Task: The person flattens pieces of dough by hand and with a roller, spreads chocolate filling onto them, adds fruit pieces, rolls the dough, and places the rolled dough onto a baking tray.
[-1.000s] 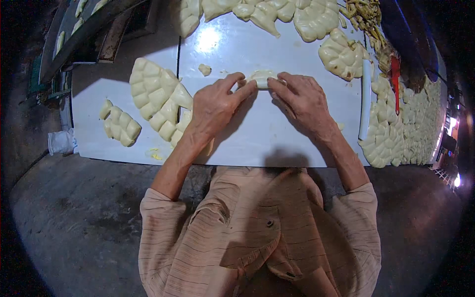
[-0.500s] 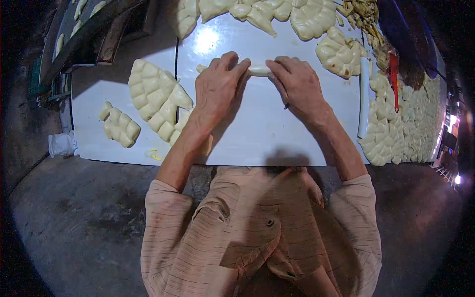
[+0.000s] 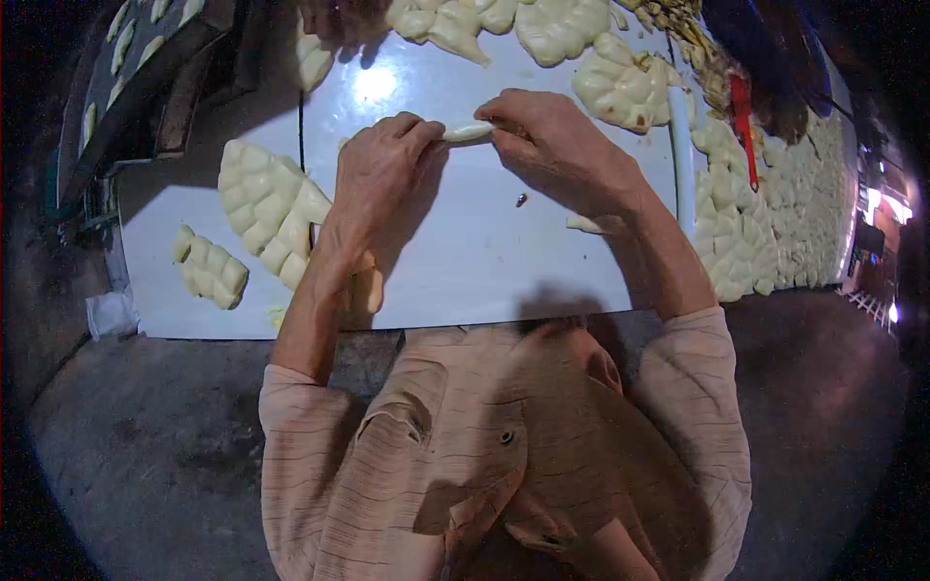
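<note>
A small pale dough roll [image 3: 469, 132], tapered toward its right end, is stretched between my two hands just above the white tabletop [image 3: 465, 252]. My left hand [image 3: 386, 160] has its fingers closed on the left end, and they hide part of it. At the right tip, my right hand [image 3: 557, 140] pinches the dough between thumb and fingers. Beside my right forearm lies another short strip of dough [image 3: 585, 225], partly covered by the arm. Left of my left forearm sits a slab of dough scored into pieces [image 3: 262, 198].
A smaller dough slab [image 3: 211, 268] rests at the left. More dough pieces [image 3: 562, 27] line the far edge, where another person's blurred hand [image 3: 349, 21] reaches in. A red-handled tool [image 3: 743, 131] lies on the dough mass [image 3: 765, 213] at right. Shaped rolls sit on a dark tray [image 3: 131, 63].
The view has shifted, so the table appears farther left. The roll between my hands now shows a tapered right end. Another person's hand has come in at the far edge.
</note>
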A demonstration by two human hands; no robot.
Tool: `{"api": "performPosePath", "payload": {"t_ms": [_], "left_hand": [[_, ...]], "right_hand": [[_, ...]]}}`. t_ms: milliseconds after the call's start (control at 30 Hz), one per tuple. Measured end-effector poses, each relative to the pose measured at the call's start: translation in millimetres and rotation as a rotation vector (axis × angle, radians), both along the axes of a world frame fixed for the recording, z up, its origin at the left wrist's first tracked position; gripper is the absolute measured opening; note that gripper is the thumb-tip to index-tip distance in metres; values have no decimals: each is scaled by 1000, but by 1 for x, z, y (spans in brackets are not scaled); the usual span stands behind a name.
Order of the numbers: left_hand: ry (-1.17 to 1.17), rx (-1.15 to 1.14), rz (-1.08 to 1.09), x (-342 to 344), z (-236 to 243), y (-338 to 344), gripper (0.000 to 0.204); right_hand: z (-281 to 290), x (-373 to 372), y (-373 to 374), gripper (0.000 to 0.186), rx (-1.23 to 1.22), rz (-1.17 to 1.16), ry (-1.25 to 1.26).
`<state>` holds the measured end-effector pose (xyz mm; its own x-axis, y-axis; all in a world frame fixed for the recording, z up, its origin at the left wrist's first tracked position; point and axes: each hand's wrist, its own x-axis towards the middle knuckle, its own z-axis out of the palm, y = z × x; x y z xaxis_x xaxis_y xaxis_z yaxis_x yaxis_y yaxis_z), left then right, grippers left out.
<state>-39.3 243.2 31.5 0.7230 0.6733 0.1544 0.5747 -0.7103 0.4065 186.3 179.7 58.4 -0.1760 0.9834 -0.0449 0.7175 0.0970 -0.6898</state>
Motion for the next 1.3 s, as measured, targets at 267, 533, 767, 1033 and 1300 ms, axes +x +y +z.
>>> {"api": "performPosePath", "payload": {"t_ms": [267,533,767,1033,1300], "left_hand": [[-247,-138,-176,57,18,-40,19],[-140,-229,-357,104,0,-89,24],[-101,-201,-356,110,1,-101,22],[-19,-204,-329,104,13,-95,23],[-228,-350,-93,54,38,-107,33]], "right_hand": [[19,75,-70,31,-48,-69,-18],[8,87,-151,29,-96,-230,-169],[10,91,-169,40,-42,-226,-124],[4,97,-152,27,-10,-134,-74],[46,65,-118,33,-350,-239,199]]}}
